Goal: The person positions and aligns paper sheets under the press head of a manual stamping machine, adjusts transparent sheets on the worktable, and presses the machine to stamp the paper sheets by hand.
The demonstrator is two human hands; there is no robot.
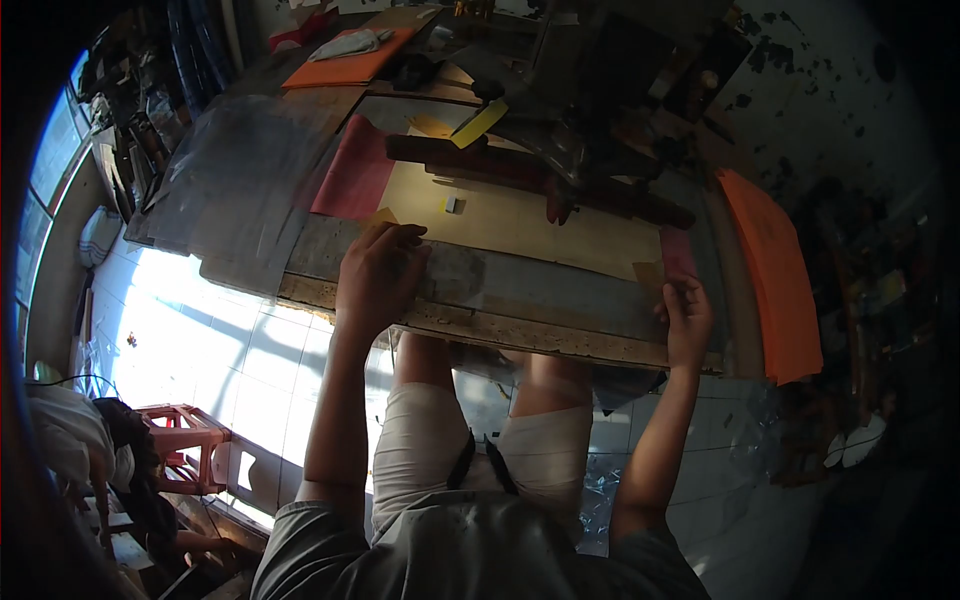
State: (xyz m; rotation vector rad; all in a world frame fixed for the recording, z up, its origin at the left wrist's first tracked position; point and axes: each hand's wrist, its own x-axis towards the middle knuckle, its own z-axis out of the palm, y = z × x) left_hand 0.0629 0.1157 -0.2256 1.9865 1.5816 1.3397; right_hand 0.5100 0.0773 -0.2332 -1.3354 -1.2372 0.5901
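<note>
One flat cream sheet — left hand, right hand curled beside — can't tell grip.

In the centre of the frame, a pale yellow sheet is flanked by a pinkish-red piece and a dull pink strip. Bright orange is shown by the sheets at the right and by the flat piece at the upper left. At the lower left, the white floor is patterned with a grid of tile lines.
</note>
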